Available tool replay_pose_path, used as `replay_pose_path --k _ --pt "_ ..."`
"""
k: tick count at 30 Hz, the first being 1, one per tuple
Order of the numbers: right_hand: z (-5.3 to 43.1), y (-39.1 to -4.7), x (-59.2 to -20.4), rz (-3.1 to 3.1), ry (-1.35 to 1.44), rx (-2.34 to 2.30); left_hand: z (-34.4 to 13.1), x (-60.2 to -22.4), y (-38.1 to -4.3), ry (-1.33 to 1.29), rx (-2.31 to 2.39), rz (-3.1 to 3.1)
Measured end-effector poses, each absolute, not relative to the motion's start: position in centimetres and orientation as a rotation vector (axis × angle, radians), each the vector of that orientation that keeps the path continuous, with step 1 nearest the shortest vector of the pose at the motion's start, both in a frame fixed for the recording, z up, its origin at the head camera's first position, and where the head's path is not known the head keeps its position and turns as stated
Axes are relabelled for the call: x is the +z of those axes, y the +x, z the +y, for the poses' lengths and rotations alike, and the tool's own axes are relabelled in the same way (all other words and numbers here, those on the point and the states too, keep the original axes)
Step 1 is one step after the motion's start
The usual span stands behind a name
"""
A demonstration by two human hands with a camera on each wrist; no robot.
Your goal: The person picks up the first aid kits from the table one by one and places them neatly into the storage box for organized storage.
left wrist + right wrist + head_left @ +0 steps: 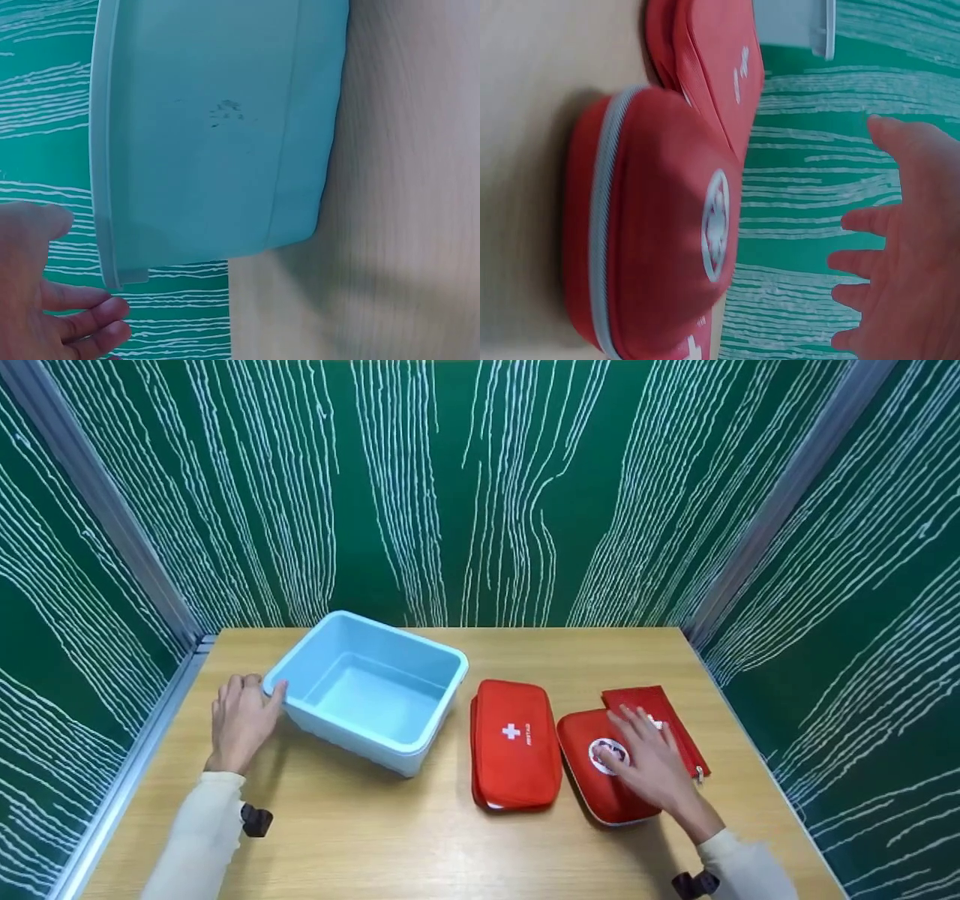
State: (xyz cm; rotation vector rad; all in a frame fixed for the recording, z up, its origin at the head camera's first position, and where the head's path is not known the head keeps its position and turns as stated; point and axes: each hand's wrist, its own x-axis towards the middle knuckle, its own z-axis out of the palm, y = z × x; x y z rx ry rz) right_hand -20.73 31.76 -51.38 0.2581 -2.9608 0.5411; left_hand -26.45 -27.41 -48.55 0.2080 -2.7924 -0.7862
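A light blue plastic bin stands at the left of the table, its inside bare. My left hand is at the bin's left corner, thumb near the rim; in the left wrist view the thumb shows a small gap from the rim, and the fingers lie relaxed beside the corner. My right hand hovers with spread fingers over a red zippered hard case with a round white emblem. Left of that case lies a red first aid pouch with a white cross.
A flat red zip pouch lies behind the hard case, partly hidden by my right hand. The wooden table is bounded by green panels with white wavy lines at the back and both sides, with grey metal posts at the corners.
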Motion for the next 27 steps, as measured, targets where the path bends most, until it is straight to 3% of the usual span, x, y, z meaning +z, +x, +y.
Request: replay_pose_path --k 27 --pt "24.6 -19.3 -55.4 -2.912 0.205 0.447 -27.0 -49.3 -26.6 0.259 -0.797 -2.814"
